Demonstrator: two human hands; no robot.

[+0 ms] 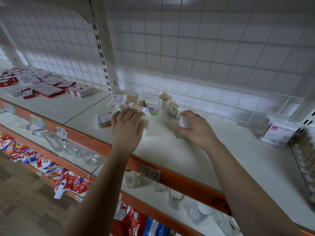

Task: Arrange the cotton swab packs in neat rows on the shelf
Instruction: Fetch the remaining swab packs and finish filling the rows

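Seemingly right hand [194, 129] around swab pack [185, 122]

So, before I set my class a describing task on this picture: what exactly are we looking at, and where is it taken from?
There is no machine here, just a person's two bare arms. One camera worn on the head films them, looking down. The left hand lies over a swab pack with wooden sticks; whether it grips the pack is unclear. The right hand curls its fingers round a round swab tub. Behind the hands, a jumbled pile of swab packs sits on the white shelf. More packs lie at the far right, and red-and-white boxes on the left.
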